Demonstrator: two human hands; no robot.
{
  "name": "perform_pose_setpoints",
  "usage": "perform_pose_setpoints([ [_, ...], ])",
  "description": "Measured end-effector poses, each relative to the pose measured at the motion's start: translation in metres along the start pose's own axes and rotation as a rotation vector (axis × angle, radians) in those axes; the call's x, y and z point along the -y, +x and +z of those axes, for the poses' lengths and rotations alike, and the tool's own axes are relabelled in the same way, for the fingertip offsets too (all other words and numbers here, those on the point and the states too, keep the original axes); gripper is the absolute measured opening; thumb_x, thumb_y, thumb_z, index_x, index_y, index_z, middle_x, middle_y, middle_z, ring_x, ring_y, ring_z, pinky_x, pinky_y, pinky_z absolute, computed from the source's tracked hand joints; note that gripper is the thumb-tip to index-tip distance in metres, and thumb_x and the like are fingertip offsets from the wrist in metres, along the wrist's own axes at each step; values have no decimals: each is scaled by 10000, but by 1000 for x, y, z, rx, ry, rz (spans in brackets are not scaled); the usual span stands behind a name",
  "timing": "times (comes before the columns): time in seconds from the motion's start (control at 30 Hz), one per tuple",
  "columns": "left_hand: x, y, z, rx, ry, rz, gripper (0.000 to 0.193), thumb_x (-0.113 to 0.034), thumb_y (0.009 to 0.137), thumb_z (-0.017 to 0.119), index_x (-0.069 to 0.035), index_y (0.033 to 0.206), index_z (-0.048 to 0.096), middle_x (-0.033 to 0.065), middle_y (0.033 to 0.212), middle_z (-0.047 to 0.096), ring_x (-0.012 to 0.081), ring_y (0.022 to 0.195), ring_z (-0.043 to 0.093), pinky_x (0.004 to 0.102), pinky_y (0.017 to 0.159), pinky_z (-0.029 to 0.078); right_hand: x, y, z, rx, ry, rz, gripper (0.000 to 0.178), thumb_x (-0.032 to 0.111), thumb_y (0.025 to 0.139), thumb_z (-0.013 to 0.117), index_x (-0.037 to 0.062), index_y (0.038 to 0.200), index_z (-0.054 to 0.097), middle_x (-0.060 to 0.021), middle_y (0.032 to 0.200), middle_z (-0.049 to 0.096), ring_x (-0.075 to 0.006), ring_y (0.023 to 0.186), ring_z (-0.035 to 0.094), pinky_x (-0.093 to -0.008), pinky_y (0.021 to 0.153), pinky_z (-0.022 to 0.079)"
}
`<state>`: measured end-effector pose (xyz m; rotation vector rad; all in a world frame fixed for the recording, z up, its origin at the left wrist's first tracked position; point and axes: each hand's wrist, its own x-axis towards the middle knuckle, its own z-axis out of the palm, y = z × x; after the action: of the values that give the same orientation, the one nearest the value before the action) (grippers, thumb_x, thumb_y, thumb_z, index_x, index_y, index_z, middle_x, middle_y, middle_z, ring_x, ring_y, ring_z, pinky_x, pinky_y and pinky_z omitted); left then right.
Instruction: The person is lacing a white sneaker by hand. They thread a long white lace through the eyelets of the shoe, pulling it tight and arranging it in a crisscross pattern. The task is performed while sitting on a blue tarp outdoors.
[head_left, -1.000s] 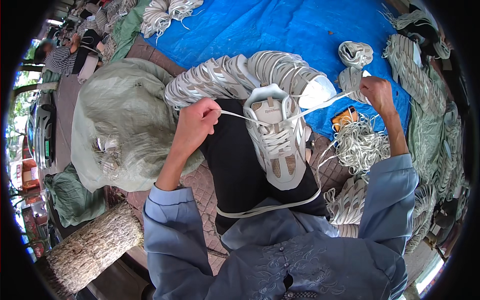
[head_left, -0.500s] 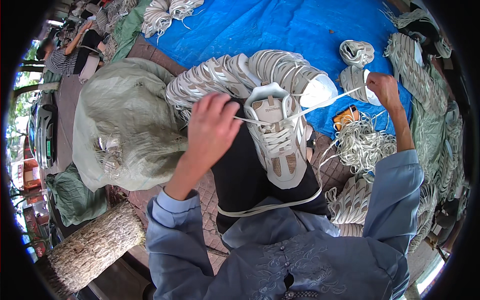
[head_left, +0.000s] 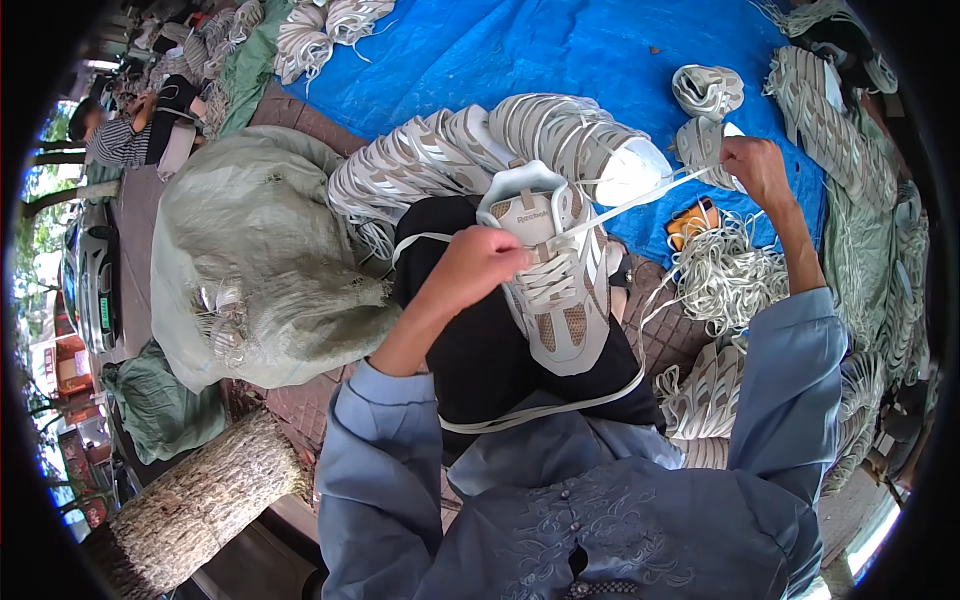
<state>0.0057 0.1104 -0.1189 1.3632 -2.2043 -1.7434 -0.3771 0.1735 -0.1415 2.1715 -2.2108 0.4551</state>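
Observation:
A beige and white sneaker upper (head_left: 570,345) lies across my black-trousered lap, its toe toward me, with white lacing crossed over its lower tongue. My left hand (head_left: 470,270) is closed at the left eyelet edge. A loop of shoelace (head_left: 418,238) comes out behind it, and its fingertips partly hide the lacing. Off to the right and raised, my right hand (head_left: 758,172) grips the other stretch of lace, which runs taut from the right eyelets. Another slack length of lace drapes over my thighs.
Nested sneaker uppers (head_left: 420,165) curve in a row beyond my knees. A blue tarp (head_left: 480,50) spreads behind them. A tangled heap of white laces (head_left: 735,285) lies to the right by an orange object (head_left: 692,222). Left are a bulging pale sack (head_left: 260,260) and a log (head_left: 200,500).
My left hand has come down and right, from beside the upper onto its eyelet edge. The lace on that side now loops slackly. My right hand shifts slightly left, still holding its lace taut.

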Motion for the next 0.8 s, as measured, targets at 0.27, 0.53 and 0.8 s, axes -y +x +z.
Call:
perform_pose_setpoints([
  [0.27, 3, -2, 1, -27, -162, -79, 192, -149, 805, 536, 38, 813, 577, 31, 567, 517, 54, 407, 423, 192, 368, 322, -9, 12, -5, -36, -47, -9, 80, 108, 619, 528, 44, 664, 544, -98, 631, 551, -276, 590, 539, -356, 530, 405],
  [0.53, 0, -5, 3, -8, -302, -165, 201, -180, 792, 570, 19, 826, 572, 55, 572, 541, 91, 413, 479, 212, 375, 361, 1, 22, -14, -77, -62, -35, 57, 122, 646, 526, 74, 650, 556, -116, 602, 563, -301, 574, 553, -381, 523, 425],
  [0.8, 6, -5, 39, -618, 845, 470, 157, -99, 665, 617, -55, 705, 472, 79, 573, 518, 236, 498, 559, 324, 398, 436, 0, 19, -10, -62, -73, -49, 55, 117, 647, 527, 66, 650, 546, -109, 608, 555, -296, 584, 549, -375, 531, 421],
])
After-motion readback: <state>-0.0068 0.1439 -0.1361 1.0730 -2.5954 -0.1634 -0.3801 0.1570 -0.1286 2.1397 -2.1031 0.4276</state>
